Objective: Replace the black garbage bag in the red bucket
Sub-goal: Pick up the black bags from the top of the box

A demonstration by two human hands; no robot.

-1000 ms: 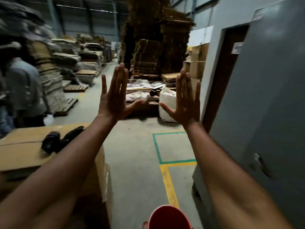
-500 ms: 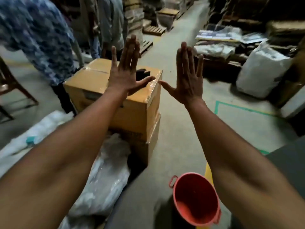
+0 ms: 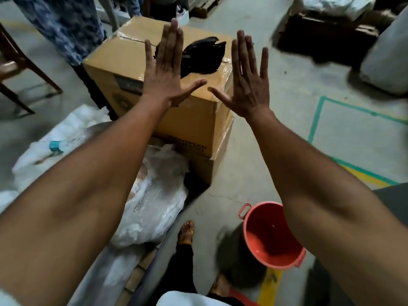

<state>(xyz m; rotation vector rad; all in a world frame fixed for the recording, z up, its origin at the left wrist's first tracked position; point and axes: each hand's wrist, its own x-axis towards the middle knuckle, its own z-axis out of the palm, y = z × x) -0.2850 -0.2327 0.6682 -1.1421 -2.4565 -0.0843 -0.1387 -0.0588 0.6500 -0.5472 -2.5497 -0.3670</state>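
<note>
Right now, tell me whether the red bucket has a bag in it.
Empty: the red bucket stands upright with bare inner walls; the black garbage bag lies on the cardboard box.

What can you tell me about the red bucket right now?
The red bucket is round plastic, standing upright on the concrete floor at the lower right, beside a yellow floor line. A loop handle lug juts from its rim on the far left side, another on the near right. Its inside is bare red, with no bag lining it and a small wet-looking glint. The right forearm crosses over its right edge in view; neither hand touches it.

bucket (image 3: 272,236) red | bag (image 3: 204,56) black | box (image 3: 198,120) tan | garment (image 3: 64,25) seemingly blue-mottled
</note>
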